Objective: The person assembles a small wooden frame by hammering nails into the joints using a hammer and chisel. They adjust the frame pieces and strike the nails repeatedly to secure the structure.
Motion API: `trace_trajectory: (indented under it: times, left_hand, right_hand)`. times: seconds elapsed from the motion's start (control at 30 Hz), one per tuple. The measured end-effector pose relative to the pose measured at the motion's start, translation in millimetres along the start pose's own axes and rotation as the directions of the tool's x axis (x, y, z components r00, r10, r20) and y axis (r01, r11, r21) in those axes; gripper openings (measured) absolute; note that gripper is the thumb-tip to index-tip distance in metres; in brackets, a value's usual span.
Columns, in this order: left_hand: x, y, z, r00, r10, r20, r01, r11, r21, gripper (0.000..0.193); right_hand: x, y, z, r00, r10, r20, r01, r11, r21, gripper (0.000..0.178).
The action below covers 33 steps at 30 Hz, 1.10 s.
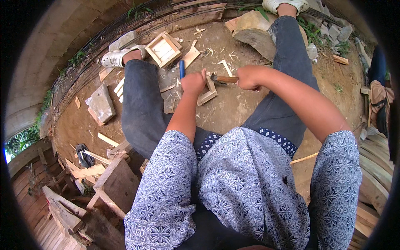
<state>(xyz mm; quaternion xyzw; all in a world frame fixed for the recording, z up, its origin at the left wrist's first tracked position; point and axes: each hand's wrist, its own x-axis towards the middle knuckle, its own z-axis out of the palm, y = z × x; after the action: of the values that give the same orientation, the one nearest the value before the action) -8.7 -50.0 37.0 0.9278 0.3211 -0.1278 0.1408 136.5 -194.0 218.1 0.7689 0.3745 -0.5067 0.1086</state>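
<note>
Our right hand (249,78) is closing round the wooden handle of a hammer-like tool (226,79), while our left hand (193,82) is curling beside a small wooden frame (207,98); we cannot tell whether its hidden fingers are pinching the wood. That frame is sitting between our legs (143,100), near the middle of the dirt ground (237,110). We are probably hammering at its upper end, and another blow would be calling for a steady frame and a left thumb kept clear of the metal head. Toward the ground's far edge, a square wooden box (170,57) and a blue handle (182,68) are crowding our left side; bare dirt is leaving freer room rightward.
</note>
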Motion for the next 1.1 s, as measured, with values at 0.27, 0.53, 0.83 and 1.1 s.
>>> trace_trajectory:
  times: [0.27,0.53,0.83,1.1]
  left_hand:
    - [3.9,-6.9,-3.0,0.984,0.178,0.002,-0.177,0.979,-0.097,0.061]
    - [1.7,-10.2,-4.5,0.996,0.088,0.031,-0.083,0.987,-0.14,0.061]
    - [1.8,-23.0,11.8,0.988,-0.121,0.093,0.141,0.958,-0.248,0.063]
    - [9.0,-21.4,3.2,0.982,-0.088,0.164,0.131,0.953,-0.274,0.064]
  right_hand:
    - [10.4,-7.3,-31.8,0.953,0.081,0.291,-0.107,0.991,0.076,0.03]
    - [0.0,-26.6,-8.5,0.987,-0.014,0.163,0.004,0.998,0.065,0.042]
    - [-4.2,-40.7,23.8,0.983,-0.117,-0.141,0.089,0.978,-0.187,0.024]
    - [-12.8,-30.4,47.8,0.983,-0.061,-0.173,0.039,0.991,-0.128,0.026]
